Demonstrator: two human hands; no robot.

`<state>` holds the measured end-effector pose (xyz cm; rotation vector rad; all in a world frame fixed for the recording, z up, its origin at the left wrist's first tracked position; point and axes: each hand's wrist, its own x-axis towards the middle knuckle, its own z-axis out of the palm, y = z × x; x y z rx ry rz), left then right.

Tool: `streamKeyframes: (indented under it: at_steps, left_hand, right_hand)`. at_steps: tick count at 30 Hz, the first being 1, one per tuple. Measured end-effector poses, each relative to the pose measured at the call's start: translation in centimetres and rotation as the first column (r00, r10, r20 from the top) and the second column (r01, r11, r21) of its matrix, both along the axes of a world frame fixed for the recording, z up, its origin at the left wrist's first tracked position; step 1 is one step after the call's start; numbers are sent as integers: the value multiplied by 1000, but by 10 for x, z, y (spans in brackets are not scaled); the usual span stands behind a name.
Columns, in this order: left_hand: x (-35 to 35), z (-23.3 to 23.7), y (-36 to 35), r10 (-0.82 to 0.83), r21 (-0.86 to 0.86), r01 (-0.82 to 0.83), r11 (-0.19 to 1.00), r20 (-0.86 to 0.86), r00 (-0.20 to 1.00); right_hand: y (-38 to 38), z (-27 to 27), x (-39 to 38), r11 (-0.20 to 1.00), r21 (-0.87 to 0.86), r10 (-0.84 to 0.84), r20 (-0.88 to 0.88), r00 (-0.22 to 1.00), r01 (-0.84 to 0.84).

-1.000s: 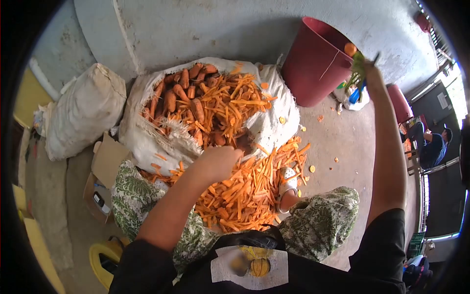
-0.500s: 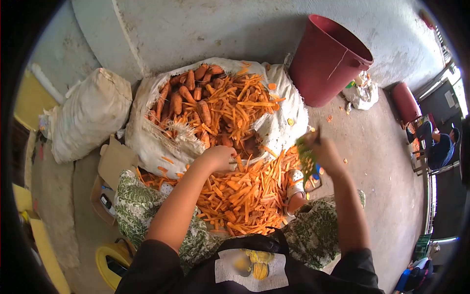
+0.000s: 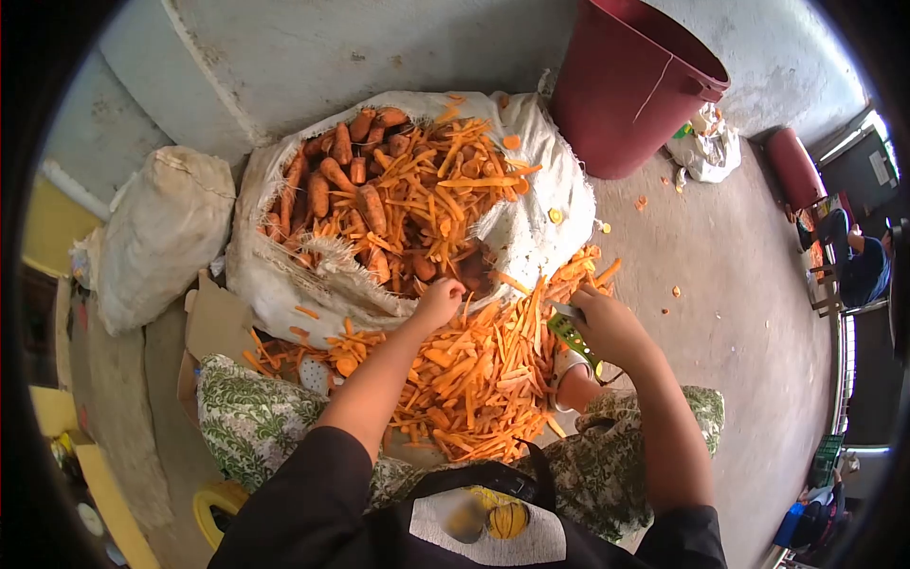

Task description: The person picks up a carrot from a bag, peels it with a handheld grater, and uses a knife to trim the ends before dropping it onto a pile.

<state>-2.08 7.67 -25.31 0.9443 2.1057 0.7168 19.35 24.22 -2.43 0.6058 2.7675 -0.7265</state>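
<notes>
My left hand (image 3: 439, 305) is closed, its fingers curled together at the front lip of the white woven sack (image 3: 256, 284); what they hold, if anything, I cannot make out. Whole carrots (image 3: 320, 194) and loose peel strips (image 3: 455, 171) fill the sack's mouth. To the right, my right hand (image 3: 607, 325) grips a green hand tool with holes in it (image 3: 572, 339) and a grey blade-like part, pointing left over the peel. Between and below both hands spreads a heap of orange carrot peelings (image 3: 474, 379) on the floor.
A tall dark red bin (image 3: 616, 104) stands behind the sack, against the wall. Another full sack (image 3: 171, 237) leans at left, near an open cardboard box (image 3: 213, 322). My foot in a white clog (image 3: 566, 370) borders the heap. A person (image 3: 863, 266) sits far right.
My right hand has come down and to the left with the green tool, now less blurred. My left hand stays near the sack's lip. The view has tilted slightly.
</notes>
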Motion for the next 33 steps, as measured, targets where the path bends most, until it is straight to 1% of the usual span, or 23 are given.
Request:
streamKeyframes:
  at_steps: [1, 2, 4, 6, 8, 10, 11, 12, 13, 14, 16, 17, 20, 21, 22, 24, 25, 27, 28, 29, 30, 31, 33]
  left_hand:
    - [0, -2, 14, 70, -32, -69, 997, 51, 996]
    - [1, -5, 27, 65, -32, -63, 998, 53, 997]
    - [4, -24, 52, 242, -136, -221, 966, 167, 956]
    - [4, -38, 74, 280, -147, -253, 956, 204, 938]
    - [5, -46, 93, 525, -270, -463, 844, 245, 815]
    - [0, -56, 104, 512, -270, -445, 854, 281, 812]
    - [-2, -61, 111, 626, -295, -554, 778, 430, 650]
    - [-4, -66, 116, 700, -344, -643, 685, 556, 448]
    - [-13, -114, 125, 744, -347, -735, 582, 591, 310]
    - [-13, -130, 129, 745, -352, -729, 587, 589, 315]
    - [-12, -137, 135, 725, -263, -750, 606, 571, 385]
    - [-12, -139, 136, 723, -264, -746, 612, 570, 391]
    - [-13, -105, 133, 639, -255, -685, 682, 662, 390]
    - [-16, -106, 132, 648, -298, -629, 718, 616, 448]
    - [-17, -114, 134, 646, -300, -625, 721, 617, 450]
    - [-17, -130, 137, 631, -268, -611, 745, 578, 517]
    - [-17, -137, 139, 630, -268, -608, 747, 577, 519]
    - [-15, -147, 142, 739, -309, -716, 626, 527, 420]
    - [-11, -130, 143, 739, -309, -715, 628, 527, 421]
    - [-2, -96, 141, 752, -258, -749, 610, 487, 445]
    - [4, -77, 139, 765, -204, -779, 593, 444, 466]
    - [5, -79, 136, 765, -202, -779, 593, 445, 466]
    - [6, -75, 128, 685, -55, -762, 646, 483, 546]
  right_hand:
    - [2, 0, 1, 1000, -1, -5, 1, 1000, 5]
    - [4, 0, 4, 1000, 7, -24, 15, 1000, 24]
    - [7, -5, 9, 999, 15, -48, 35, 998, 47]
    - [11, -13, 13, 998, 19, -54, 62, 997, 53]
    - [15, -15, 14, 998, 12, -68, 81, 994, 67]
    - [19, -16, 16, 994, -18, -104, 74, 992, 106]
    - [20, -18, 17, 993, -19, -112, 79, 991, 113]
    - [21, -20, 18, 994, -31, -101, 58, 993, 103]
    - [22, -23, 19, 995, -42, -90, 35, 995, 91]
    - [23, -24, 19, 994, -46, -98, 38, 994, 100]
    - [22, -23, 18, 997, -44, -68, 32, 997, 70]
    - [22, -20, 17, 996, -44, -76, 32, 997, 77]
    - [23, -12, 14, 997, -36, -59, 93, 994, 63]
    - [23, -10, 14, 997, -41, -63, 83, 995, 66]
    - [22, -10, 14, 997, -46, -66, 73, 995, 69]
    - [21, -13, 15, 997, -42, -62, 56, 996, 65]
    - [21, -14, 15, 998, -37, -54, 39, 998, 55]
    - [20, -14, 15, 997, -50, -59, 40, 997, 61]
    - [19, -14, 15, 996, -63, -62, 41, 997, 64]
    - [19, -14, 16, 996, -63, -63, 42, 997, 65]
    - [19, -14, 16, 996, -63, -63, 38, 997, 65]
    - [20, -14, 15, 996, -62, -63, 32, 997, 65]
    - [24, -16, 18, 996, -69, -59, 31, 998, 61]
